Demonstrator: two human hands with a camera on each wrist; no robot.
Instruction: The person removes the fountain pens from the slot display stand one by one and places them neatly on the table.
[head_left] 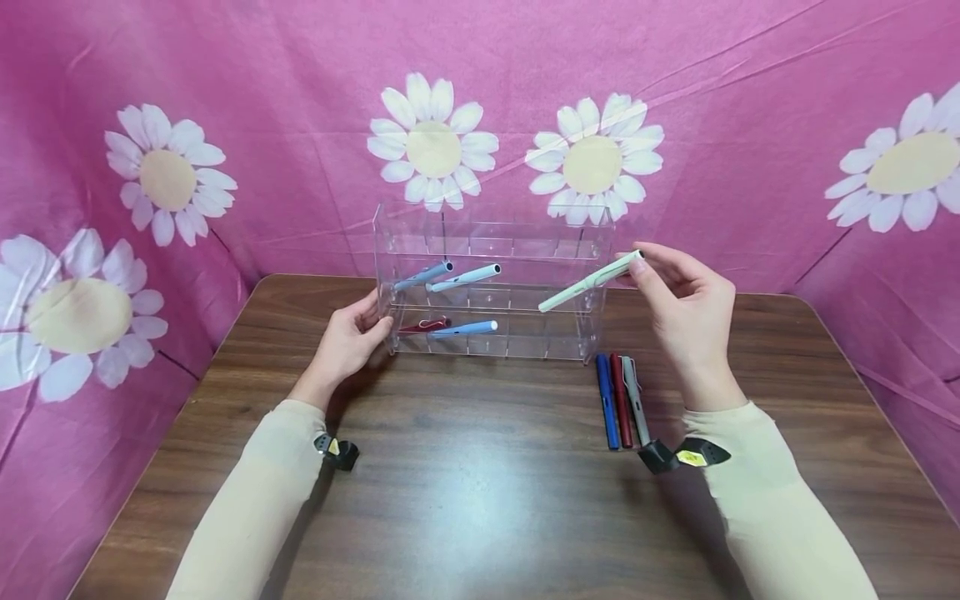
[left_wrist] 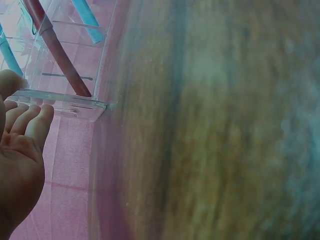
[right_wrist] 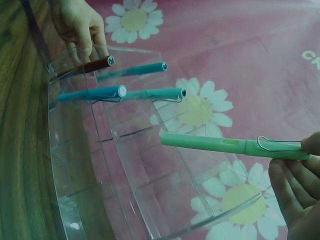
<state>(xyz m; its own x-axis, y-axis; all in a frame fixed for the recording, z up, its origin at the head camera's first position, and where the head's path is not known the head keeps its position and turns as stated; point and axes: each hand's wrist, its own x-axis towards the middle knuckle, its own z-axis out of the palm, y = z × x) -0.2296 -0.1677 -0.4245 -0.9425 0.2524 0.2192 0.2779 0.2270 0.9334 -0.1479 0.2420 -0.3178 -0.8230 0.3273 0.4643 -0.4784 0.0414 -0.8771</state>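
Observation:
A clear plastic pen rack (head_left: 491,346) with tiered compartments stands on the table. My left hand (head_left: 347,337) grips its left side panel, thumb on one face and fingers on the other. My right hand (head_left: 690,308) pinches a pale green pen (head_left: 588,282) by its clipped cap end. The pen's other end points left and down, in front of the rack's right part. In the rack's left columns lie a blue-grey pen (head_left: 423,276) and a light blue pen (head_left: 465,277) above, a dark red pen (head_left: 423,325) and a blue pen (head_left: 465,328) below.
Right of the rack, a dark blue pen (head_left: 607,402), a dark red pen (head_left: 621,400) and a grey pen (head_left: 635,400) lie side by side on the wooden table (head_left: 465,500). A pink cloth (head_left: 315,100) with daisies hangs behind and at both sides.

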